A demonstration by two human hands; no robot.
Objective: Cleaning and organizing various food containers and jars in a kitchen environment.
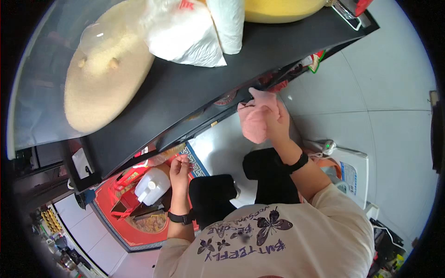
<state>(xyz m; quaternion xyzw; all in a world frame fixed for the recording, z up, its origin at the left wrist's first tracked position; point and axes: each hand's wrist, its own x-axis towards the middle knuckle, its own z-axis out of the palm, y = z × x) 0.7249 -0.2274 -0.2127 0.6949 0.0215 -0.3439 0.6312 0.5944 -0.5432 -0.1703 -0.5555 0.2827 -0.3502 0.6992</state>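
Observation:
A bunched pink cloth (255, 121) is gripped by my right hand (278, 121), just below the edge of a black shelf or tabletop (194, 83). My left hand (180, 168) hangs in front of the same edge, its fingers curled; whether anything thin is between them cannot be told. Beside it, lower left, lies a white plastic jug (153, 186) near a red box (128, 205). On the black surface rest a large beige plush-like oval (104, 93), a white plastic bag (184, 38) and a yellow rounded thing (281, 10).
Below me is a red patterned mat (111, 215) with a blue border. A white appliance (354, 173) stands by the pale wall at the right, with a cable and plug (328, 147) near it. Packets show under the shelf edge. Crowded shelves (52, 222) lie far left.

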